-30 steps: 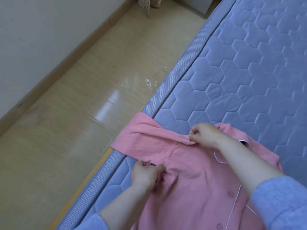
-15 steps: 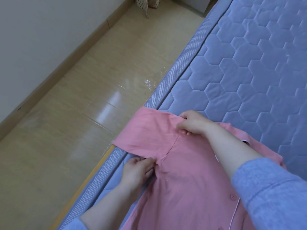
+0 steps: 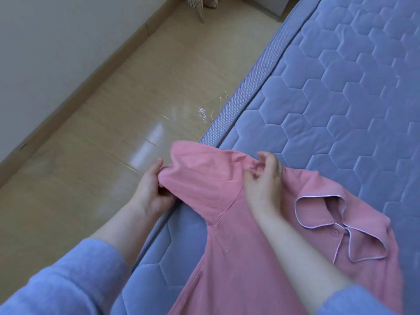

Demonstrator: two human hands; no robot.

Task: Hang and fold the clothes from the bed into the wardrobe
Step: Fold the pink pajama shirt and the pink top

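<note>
A pink button-up shirt [image 3: 238, 258] with white piping on its collar lies on the blue quilted mattress [image 3: 329, 98], near the left edge. Its short sleeve [image 3: 204, 176] sticks out past that edge. My left hand [image 3: 152, 192] grips the sleeve's end, fingers curled round the cuff. My right hand [image 3: 263, 178] hovers over the shoulder seam with fingers loosely spread, touching the fabric lightly or just above it. The collar [image 3: 329, 214] lies open to the right of my right forearm.
Glossy beige floor tiles [image 3: 113, 133] run along the bed's left side, bounded by a grey wall with a wooden skirting board. A scrap of clear plastic [image 3: 204, 113] lies on the floor by the mattress. Patterned fabric hangs at the top [image 3: 200, 5].
My left hand moved from the armpit out to the sleeve's end and took hold of it. My right hand let go of the shoulder and opened. The sleeve lifted off the mattress edge.
</note>
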